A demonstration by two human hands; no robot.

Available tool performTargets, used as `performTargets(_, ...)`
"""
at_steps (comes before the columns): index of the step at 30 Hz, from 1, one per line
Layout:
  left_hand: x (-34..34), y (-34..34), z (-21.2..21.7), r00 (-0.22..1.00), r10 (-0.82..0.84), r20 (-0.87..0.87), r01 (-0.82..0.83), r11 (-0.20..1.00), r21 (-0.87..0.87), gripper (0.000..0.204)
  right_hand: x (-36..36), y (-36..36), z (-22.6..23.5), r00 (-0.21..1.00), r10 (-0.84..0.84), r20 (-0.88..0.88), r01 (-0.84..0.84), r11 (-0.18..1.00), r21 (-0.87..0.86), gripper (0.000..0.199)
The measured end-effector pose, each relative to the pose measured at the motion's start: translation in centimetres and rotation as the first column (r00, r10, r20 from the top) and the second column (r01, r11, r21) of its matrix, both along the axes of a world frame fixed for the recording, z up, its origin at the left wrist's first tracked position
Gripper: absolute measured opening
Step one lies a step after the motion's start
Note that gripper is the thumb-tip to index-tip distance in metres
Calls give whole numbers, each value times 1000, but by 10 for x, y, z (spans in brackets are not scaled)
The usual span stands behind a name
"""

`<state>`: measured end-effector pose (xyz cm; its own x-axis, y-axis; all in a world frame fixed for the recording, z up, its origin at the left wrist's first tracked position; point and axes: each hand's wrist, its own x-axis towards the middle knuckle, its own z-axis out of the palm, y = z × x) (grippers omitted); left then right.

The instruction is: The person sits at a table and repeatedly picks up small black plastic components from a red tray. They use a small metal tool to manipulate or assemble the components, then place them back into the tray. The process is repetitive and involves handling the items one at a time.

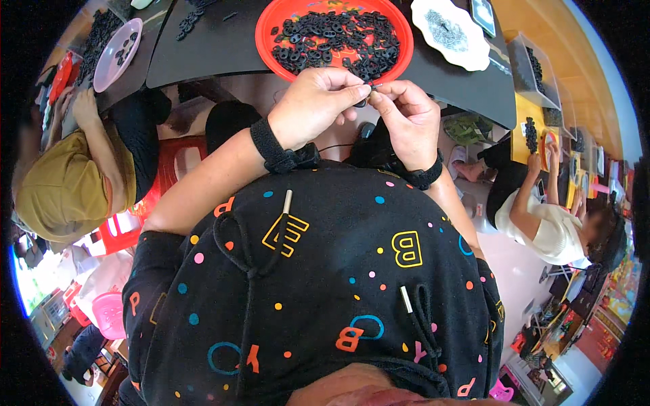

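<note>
My left hand point(315, 108) and my right hand point(409, 122) meet at the near rim of a red basin point(266, 37). Both are closed, with thumbs and index fingertips pinched almost together. A small black piece point(361, 103) shows under the left fingertips. What the right fingertips pinch is too small to make out; a thin, light sliver shows beside them. Many small black pieces with holes point(332, 40) lie in the basin. To its right stands a white scalloped plate point(479, 59) with a heap of tiny silvery parts point(443, 30).
The black table point(210, 51) ends just beyond my hands. A pink bowl point(101, 78) with black pieces stands at the left. Clear bins point(535, 71) line the right side. One person point(74, 176) sits at my left, another point(548, 223) at my right.
</note>
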<state>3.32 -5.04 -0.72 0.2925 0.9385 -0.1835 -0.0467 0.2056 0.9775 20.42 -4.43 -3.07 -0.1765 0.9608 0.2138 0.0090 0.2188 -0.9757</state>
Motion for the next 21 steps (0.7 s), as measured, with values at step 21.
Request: performTargets(21,-3,-5,-6,1000,-24,14,24,1000,-7,14,4,-2,3,990,140,-29,-143,983,-118,9)
